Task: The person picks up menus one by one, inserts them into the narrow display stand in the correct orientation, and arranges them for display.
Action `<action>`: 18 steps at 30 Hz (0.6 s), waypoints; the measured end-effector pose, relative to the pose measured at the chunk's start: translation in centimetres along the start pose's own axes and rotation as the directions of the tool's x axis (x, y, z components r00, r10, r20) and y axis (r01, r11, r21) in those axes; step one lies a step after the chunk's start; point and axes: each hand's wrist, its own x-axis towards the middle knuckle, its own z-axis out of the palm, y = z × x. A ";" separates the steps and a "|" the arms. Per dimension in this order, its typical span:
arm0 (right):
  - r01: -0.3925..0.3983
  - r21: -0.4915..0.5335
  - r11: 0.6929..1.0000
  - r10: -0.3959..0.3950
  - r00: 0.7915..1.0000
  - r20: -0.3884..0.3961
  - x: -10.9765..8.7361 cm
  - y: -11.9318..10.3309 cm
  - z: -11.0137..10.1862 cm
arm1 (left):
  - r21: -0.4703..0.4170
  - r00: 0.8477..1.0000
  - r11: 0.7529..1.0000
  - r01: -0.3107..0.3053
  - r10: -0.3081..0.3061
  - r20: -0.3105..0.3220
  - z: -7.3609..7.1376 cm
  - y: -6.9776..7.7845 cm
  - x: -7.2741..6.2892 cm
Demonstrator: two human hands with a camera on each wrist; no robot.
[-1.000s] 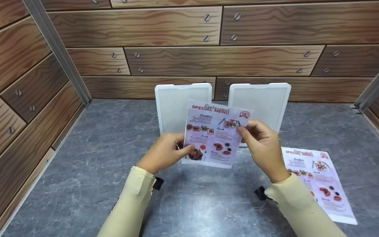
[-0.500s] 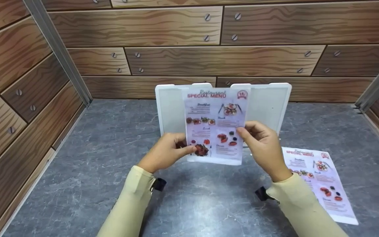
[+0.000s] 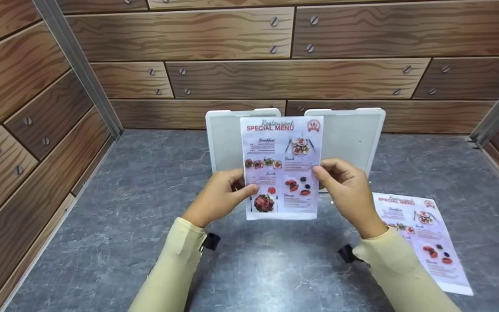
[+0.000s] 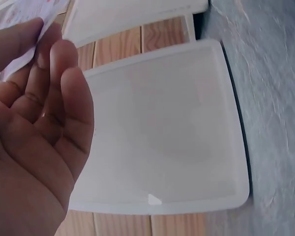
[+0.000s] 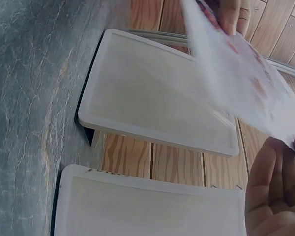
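Paper menu (image 3: 281, 168) is pinched at its sides by left hand (image 3: 219, 196) and right hand (image 3: 348, 190), before two white panels (image 3: 351, 141).

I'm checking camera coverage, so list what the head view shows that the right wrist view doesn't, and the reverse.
Only head: a second menu lying on the table, and both sleeves.

Only right wrist: the left white board down to its lower edge, which the head view has hidden.

Both: the held menu, gripped by the left hand and right hand, the right white board, the table and the wood-patterned wall.
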 end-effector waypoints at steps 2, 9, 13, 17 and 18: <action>-0.001 -0.019 1.000 0.001 1.000 -0.001 0.0 0.0 -0.1 | 0.034 1.000 0.999 0.017 -0.016 -0.022 0.1 0.0 0.1; -0.005 -0.091 0.996 0.008 1.000 0.024 0.0 0.4 -0.1 | 0.129 0.975 0.991 0.047 -0.018 -0.221 0.3 -0.2 0.2; -0.013 -0.080 0.997 0.014 1.000 0.010 0.1 0.6 0.0 | 0.106 0.975 0.994 0.032 -0.008 -0.220 0.3 -0.1 0.2; -0.040 -0.010 0.999 0.040 0.999 -0.032 0.3 0.5 0.1 | 0.071 0.985 0.997 0.016 -0.004 -0.171 0.3 0.1 0.1; -0.050 0.007 0.999 0.051 0.998 -0.043 0.4 0.4 0.0 | 0.056 0.987 0.998 0.016 -0.007 -0.161 0.2 0.2 0.1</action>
